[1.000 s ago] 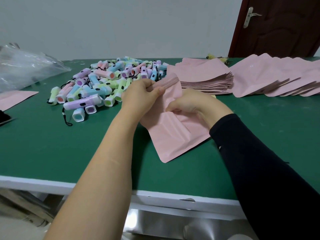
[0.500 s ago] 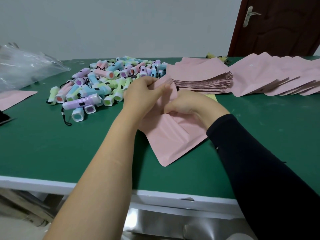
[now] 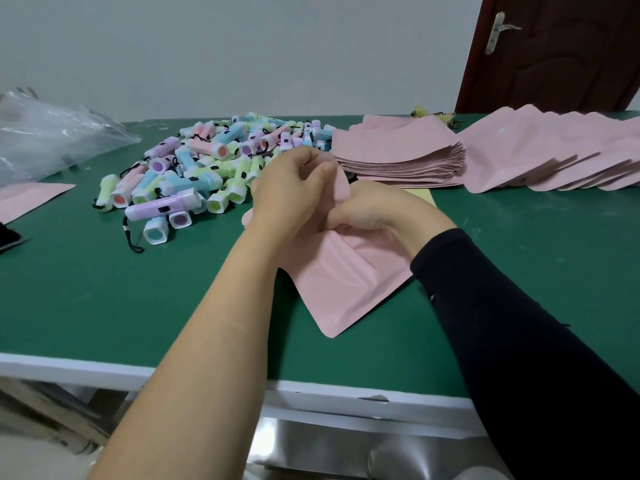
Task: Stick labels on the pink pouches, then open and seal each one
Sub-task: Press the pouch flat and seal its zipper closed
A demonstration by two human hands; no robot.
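No readable text, label, brand or number shows on anything here

On the table (image 3: 104,299), the flashlights (image 3: 194,181) lie left of the pouch stack (image 3: 398,157), the held pouch (image 3: 339,282) before both.

Both hands (image 3: 332,199) gripping pink pouch (image 3: 346,282)

The person's left arm is bare from the elbow down to the left hand (image 3: 290,194), with no sleeve, watch or ring showing. The right arm wears a close-fitting black sleeve (image 3: 512,327) that ends in a plain edge at the wrist, leaving only the right hand (image 3: 372,211) uncovered. The fingernails are short and unpainted.
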